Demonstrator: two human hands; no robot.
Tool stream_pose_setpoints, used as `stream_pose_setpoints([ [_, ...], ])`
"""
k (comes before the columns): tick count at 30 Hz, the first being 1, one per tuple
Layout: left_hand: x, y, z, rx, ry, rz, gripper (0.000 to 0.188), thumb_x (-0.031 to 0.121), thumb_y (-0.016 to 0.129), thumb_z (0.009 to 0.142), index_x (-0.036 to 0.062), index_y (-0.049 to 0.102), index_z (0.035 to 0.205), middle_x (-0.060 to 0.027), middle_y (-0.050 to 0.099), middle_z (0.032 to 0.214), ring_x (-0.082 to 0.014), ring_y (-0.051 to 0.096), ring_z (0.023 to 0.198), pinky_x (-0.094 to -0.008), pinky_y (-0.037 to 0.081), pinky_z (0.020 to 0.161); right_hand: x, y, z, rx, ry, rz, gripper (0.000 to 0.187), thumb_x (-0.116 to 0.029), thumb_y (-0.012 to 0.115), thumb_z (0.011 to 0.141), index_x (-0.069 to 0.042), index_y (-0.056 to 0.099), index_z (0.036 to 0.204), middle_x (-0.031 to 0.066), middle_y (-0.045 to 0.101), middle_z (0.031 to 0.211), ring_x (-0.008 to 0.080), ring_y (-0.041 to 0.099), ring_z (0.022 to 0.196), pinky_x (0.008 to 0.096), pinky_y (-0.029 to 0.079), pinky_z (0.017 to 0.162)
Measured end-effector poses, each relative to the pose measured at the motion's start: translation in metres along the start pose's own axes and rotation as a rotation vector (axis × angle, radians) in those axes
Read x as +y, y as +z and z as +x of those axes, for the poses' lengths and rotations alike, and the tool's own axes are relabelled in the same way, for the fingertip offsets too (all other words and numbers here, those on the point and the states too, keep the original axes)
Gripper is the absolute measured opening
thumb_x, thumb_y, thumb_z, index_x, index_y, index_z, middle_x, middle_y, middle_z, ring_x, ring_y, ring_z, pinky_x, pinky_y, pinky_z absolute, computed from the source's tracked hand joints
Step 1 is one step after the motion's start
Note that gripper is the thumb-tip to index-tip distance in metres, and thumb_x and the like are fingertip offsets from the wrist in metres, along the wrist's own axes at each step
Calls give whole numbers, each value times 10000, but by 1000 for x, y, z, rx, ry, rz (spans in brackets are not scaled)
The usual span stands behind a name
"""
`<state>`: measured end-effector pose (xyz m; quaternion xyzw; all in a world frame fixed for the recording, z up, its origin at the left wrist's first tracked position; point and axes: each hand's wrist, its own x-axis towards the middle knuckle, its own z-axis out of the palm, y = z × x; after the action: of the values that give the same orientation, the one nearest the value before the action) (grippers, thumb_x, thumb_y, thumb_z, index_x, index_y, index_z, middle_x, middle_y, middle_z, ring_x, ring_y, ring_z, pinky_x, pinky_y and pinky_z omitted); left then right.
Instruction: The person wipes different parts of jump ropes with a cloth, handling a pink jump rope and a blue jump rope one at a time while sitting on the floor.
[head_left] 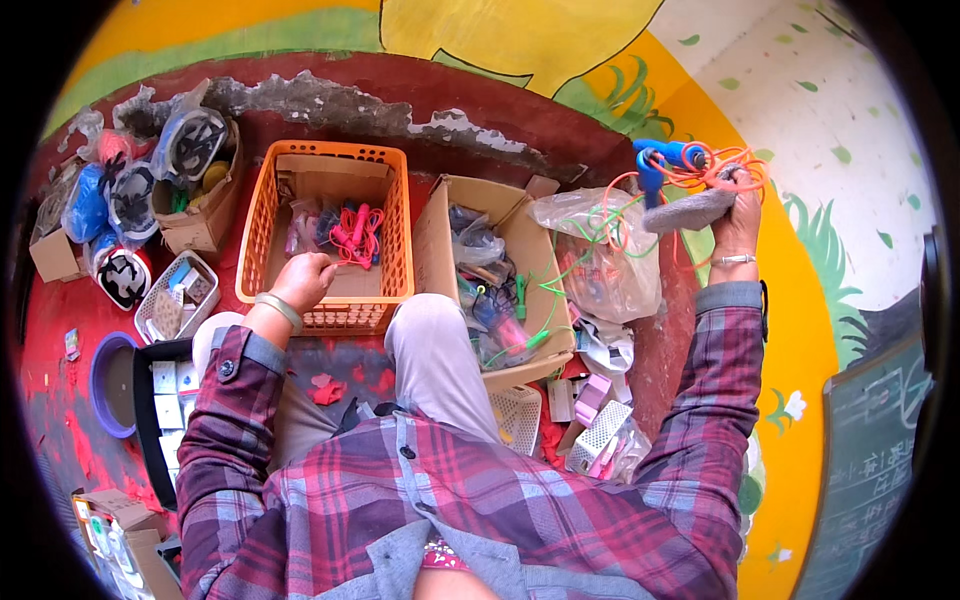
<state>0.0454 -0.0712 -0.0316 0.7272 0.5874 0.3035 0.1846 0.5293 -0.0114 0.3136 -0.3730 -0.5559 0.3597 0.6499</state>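
Note:
My right hand (737, 212) is raised at the right, closed round a grey cloth (690, 211) and a jump rope (668, 160) with blue handles and looped orange cord. Thin green cord (570, 262) trails below it towards the cardboard box (436, 240). Over the near part of an orange plastic basket (397, 200), my left hand (303, 281) has its fingers pinched together at the end of a pink jump rope (357, 236). That rope lies bundled on the basket's cardboard lining, beside clear plastic packets (303, 228).
The cardboard box holds bagged items and a pink-handled rope. A clear plastic bag (620, 270) leans at its right. Farther left are bagged goods in a carton (207, 215), a white basket (190, 262) and a purple basin (112, 385). Small white baskets (600, 437) lie near my right knee.

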Motion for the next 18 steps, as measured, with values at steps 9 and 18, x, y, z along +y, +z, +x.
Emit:
stream_pose_setpoints([
  [9, 125, 13, 51, -98, 121, -640, 347, 288, 564, 889, -30, 614, 1019, -143, 650, 959, -198, 610, 861, -331, 477, 754, -45, 9, -40, -493, -93, 495, 143, -151, 512, 863, -76, 452, 969, 47, 449, 789, 134, 490, 724, 255, 457, 716],
  [18, 275, 63, 94, -693, -25, -1450, 378, 302, 547, 910, 37, 514, 1177, -78, 597, 1037, -162, 581, 935, -314, 479, 804, -38, -3, -79, -616, -131, 539, 221, -222, 543, 866, -99, 364, 905, 41, 438, 648, 159, 463, 546, 301, 447, 598],
])
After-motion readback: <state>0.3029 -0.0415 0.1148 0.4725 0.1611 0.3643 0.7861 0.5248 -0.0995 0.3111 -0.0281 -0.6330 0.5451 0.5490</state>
